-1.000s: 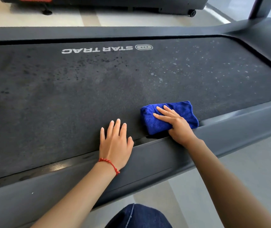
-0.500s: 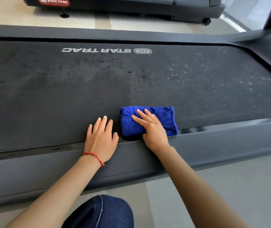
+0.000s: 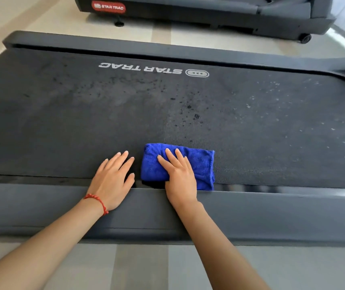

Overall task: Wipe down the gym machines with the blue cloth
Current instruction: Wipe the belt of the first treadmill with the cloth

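Right hand: the right hand (image 3: pixel 180 176) lay palm down on the blue cloth (image 3: pixel 178 166), fingers straight and slightly fanned, pressing it flat rather than pinching it; the heel of the hand rested on the near side rail (image 3: pixel 272 212).
Left hand: the left hand (image 3: pixel 113 178) lay flat and empty just beside the cloth, fingers spread on the belt, thumb pointing toward the cloth with a narrow gap between them, wrist over the near rail.
Bracelet: a red beaded bracelet (image 3: pixel 98 203) circled the left wrist.
Cloth: folded into a thick oblong, it sat on the near edge of the treadmill belt (image 3: pixel 83 126), its lower edge touching the seam where belt met rail.
Belt: dark and matte, with dark speckles around the middle, pale flecks toward the right end, and a white "STAR TRAC" logo (image 3: pixel 152 70) printed upside down near the far edge.
Far rail: a grey rail (image 3: pixel 125 48) ran along the far side of the belt.
Floor: pale tiles (image 3: pixel 142 266) showed in front of the near rail and beyond the far one.
Second machine: another grey treadmill (image 3: pixel 209 13) stood further back, carrying a red "STAR TRAC" badge (image 3: pixel 108 6) and a small wheel (image 3: pixel 306 38) at its right corner.
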{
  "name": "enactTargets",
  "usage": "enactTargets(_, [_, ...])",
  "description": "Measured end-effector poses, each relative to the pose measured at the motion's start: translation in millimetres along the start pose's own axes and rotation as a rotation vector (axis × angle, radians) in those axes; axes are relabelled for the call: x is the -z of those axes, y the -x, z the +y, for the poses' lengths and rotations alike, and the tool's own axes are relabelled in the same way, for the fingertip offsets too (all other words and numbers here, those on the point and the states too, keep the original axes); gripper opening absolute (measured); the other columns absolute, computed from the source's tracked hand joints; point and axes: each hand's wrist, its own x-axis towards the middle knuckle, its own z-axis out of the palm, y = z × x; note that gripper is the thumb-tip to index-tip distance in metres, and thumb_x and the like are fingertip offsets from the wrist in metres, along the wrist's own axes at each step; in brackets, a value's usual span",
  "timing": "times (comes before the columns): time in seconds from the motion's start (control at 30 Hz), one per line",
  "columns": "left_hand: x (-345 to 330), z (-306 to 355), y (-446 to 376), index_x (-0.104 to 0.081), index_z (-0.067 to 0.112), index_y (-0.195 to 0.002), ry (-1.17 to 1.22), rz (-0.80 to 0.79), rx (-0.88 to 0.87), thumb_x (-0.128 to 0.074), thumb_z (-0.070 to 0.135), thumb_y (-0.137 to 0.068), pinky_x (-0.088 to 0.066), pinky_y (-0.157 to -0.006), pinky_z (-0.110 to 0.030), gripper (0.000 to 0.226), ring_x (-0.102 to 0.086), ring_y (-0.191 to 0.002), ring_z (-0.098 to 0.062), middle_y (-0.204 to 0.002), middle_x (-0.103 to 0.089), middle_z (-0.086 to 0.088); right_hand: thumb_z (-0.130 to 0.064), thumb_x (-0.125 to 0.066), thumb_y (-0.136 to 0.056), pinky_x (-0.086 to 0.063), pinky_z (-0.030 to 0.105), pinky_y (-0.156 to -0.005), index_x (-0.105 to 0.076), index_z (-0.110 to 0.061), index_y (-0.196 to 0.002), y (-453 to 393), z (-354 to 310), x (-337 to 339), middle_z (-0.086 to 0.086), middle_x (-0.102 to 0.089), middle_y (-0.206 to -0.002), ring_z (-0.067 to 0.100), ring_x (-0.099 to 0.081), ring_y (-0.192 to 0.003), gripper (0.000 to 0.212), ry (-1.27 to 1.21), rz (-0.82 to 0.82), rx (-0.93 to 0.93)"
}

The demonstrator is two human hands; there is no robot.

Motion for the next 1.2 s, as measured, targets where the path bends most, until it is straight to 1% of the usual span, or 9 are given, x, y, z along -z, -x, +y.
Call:
enactTargets(0.07, [-0.7,-0.6,-0.9,-0.056,0.005,-0.127,0.000,0.001,-0.007,-0.022,0.040,-0.086,-0.033,-0.102,-0.047,0.064,-0.043,-0.128,-0.031,-0.137,-0.048,-0.014,0.016,-0.045,-0.076,0.000,0.029,-0.111,-0.049,-0.018,-0.133,-3.6,1.6,-0.1,0.003,-0.039,-0.145,0.028,-0.021,-0.140,0.067,-0.003,0.003,0.007])
enactTargets(0.17, [-2.9,-2.6,-2.1,-0.059,0.004,-0.124,-0.001,-0.015,-0.005,-0.025,0.038,-0.086,-0.037,-0.098,-0.049,0.061,-0.048,-0.123,-0.032,-0.133,-0.052,-0.015,0.017,-0.044,-0.076,0.000,0.028,-0.111,-0.048,-0.020,-0.134,-9.0,7.5,0.4,0.001,-0.039,-0.145,0.027,-0.022,-0.140,0.069,0.005,-0.012,0.034])
enactTargets(0.33, [-3.0,-3.0,-3.8,-0.061,0.003,-0.120,-0.028,-0.015,-0.026,-0.030,0.035,-0.086,-0.041,-0.093,-0.051,0.056,-0.053,-0.118,-0.034,-0.128,-0.056,-0.016,0.015,-0.044,-0.078,-0.010,0.032,-0.114,-0.048,-0.021,-0.134,-21.5,16.9,2.6,0.002,-0.040,-0.145,0.027,-0.024,-0.139,0.066,0.019,-0.017,0.065])
enactTargets(0.47, [-2.2,-3.5,-5.8,-0.061,0.004,-0.120,-0.034,-0.031,-0.032,-0.031,0.035,-0.085,-0.041,-0.093,-0.050,0.056,-0.053,-0.117,-0.034,-0.128,-0.056,-0.016,0.019,-0.049,-0.070,-0.018,0.037,-0.110,-0.056,-0.016,-0.126,-33.8,23.2,-2.6,0.007,-0.050,-0.137,0.035,-0.035,-0.133,0.066,0.002,0.020,0.062])
enactTargets(0.67, [-4.3,-5.8,-6.6,-0.062,0.005,-0.120,-0.023,-0.001,-0.044,-0.031,0.035,-0.084,-0.041,-0.094,-0.051,0.055,-0.052,-0.119,-0.032,-0.129,-0.055,-0.014,0.016,-0.047,-0.065,-0.017,0.037,-0.108,-0.058,-0.013,-0.125,-63.5,37.4,-4.1,0.010,-0.050,-0.136,0.039,-0.036,-0.131,0.067,0.006,-0.004,0.073])
enactTargets(0.8, [-4.2,-5.7,-5.7,-0.062,0.005,-0.120,-0.022,0.015,-0.044,-0.032,0.034,-0.084,-0.041,-0.094,-0.050,0.055,-0.051,-0.120,-0.031,-0.129,-0.055,-0.014,0.017,-0.048,-0.069,-0.012,0.031,-0.112,-0.053,-0.015,-0.129,-88.4,44.3,-2.0,0.007,-0.045,-0.141,0.033,-0.030,-0.136,0.068,0.018,-0.009,0.048])
enactTargets(0.93, [-4.5,-5.8,-5.7,-0.062,0.006,-0.121,-0.026,0.021,-0.045,-0.032,0.034,-0.085,-0.040,-0.095,-0.050,0.054,-0.051,-0.120,-0.031,-0.130,-0.055,-0.014,0.016,-0.047,-0.072,-0.010,0.027,-0.112,-0.051,-0.016,-0.131,-112.3,51.3,-0.7,0.005,-0.042,-0.143,0.029,-0.028,-0.137,0.067,0.022,0.009,0.029])
enactTargets(1.03, [-5.0,-6.1,-5.3,-0.061,0.007,-0.122,-0.025,0.020,-0.039,-0.031,0.034,-0.085,-0.040,-0.097,-0.048,0.055,-0.049,-0.122,-0.029,-0.131,-0.054,-0.013,0.015,-0.047,-0.073,-0.011,0.026,-0.112,-0.051,-0.016,-0.131,-129.9,59.1,-1.2,0.004,-0.042,-0.143,0.028,-0.028,-0.137,0.066,0.032,0.025,0.029])
enactTargets(1.2, [-6.4,-6.7,-5.9,-0.060,0.007,-0.122,-0.024,0.032,-0.048,-0.031,0.033,-0.085,-0.040,-0.097,-0.049,0.054,-0.049,-0.122,-0.030,-0.132,-0.053,-0.013,0.012,-0.048,-0.075,-0.013,0.026,-0.112,-0.051,-0.018,-0.131,-159.0,73.1,-0.9,0.004,-0.043,-0.142,0.026,-0.029,-0.137,0.064,0.050,0.035,0.019])
